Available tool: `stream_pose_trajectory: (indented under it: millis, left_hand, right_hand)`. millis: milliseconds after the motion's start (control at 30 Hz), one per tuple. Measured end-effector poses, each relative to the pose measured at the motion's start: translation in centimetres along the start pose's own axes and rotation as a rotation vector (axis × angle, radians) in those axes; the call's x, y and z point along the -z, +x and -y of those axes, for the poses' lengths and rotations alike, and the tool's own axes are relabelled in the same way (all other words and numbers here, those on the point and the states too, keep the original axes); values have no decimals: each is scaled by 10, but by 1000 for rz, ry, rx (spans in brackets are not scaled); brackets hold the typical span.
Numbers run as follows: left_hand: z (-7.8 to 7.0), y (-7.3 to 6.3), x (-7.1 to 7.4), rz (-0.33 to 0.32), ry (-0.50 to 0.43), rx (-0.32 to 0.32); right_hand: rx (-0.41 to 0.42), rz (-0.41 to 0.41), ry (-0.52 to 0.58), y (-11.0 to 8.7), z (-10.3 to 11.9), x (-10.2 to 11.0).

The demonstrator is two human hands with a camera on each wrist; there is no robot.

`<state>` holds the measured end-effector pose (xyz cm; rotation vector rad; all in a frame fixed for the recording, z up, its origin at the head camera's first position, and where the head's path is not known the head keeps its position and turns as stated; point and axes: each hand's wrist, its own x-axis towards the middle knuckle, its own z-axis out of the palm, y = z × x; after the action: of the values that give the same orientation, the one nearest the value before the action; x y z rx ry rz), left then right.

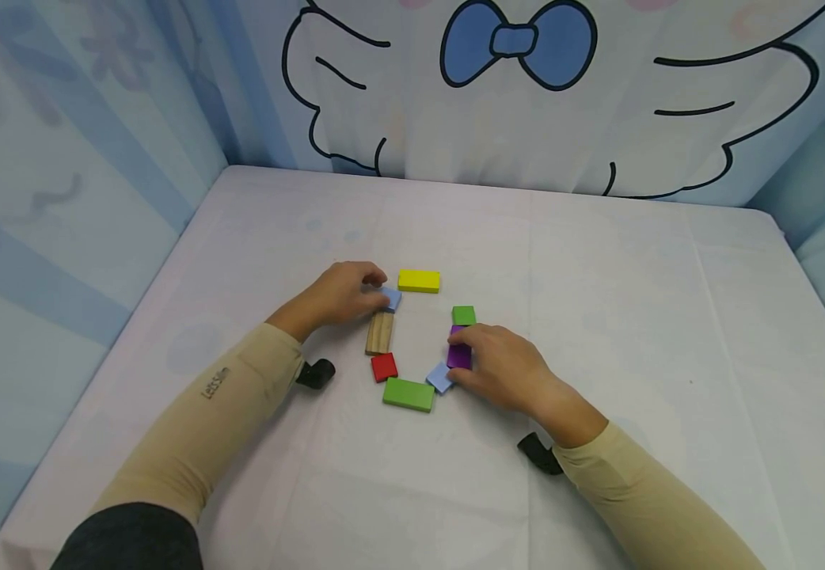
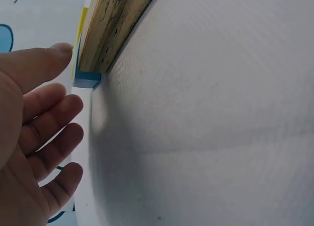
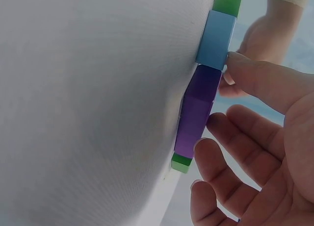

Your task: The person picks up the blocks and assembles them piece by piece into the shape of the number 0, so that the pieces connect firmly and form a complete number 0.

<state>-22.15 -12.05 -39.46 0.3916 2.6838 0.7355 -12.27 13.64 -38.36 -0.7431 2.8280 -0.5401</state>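
Observation:
Small blocks lie in a rough ring on the white-covered table. My left hand (image 1: 344, 293) is at the ring's far left corner, its thumb at a light blue block (image 1: 393, 298) with fingers loosely bent. Just nearer is a bare wood block (image 1: 380, 332), seen large in the left wrist view. My right hand (image 1: 501, 368) is on the right side, beside a purple block (image 1: 459, 357). Its thumb is at a second light blue block (image 3: 216, 39) and its fingers are loose by the purple one. Neither hand grips a block; whether the fingertips touch is hard to tell.
At the ring's far side lies a yellow block (image 1: 419, 281). A small green block (image 1: 464, 315) sits beyond the purple one. A red block (image 1: 384, 367) and a longer green block (image 1: 408, 394) lie on the near side. Patterned curtains (image 1: 512, 119) surround the table (image 1: 633, 317).

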Motion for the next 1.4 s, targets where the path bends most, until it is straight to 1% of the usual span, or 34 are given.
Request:
stream_pose_trajectory:
  millis: [433, 633, 800, 1133, 1400]
  left_hand:
    - [0, 5, -4, -3, -15, 25]
    - [-2, 5, -3, 4, -10, 38]
    - [-2, 5, -2, 23, 0, 45]
    - [5, 5, 1, 47, -9, 15]
    - [8, 6, 3, 73, -13, 15]
  right_hand:
    - [18, -14, -10, 0, -1, 0]
    - [12, -12, -6, 0, -1, -1]
    - [9, -8, -6, 1, -1, -1]
    - [7, -9, 2, 0, -1, 0]
    - [9, -4, 2, 0, 0, 0]
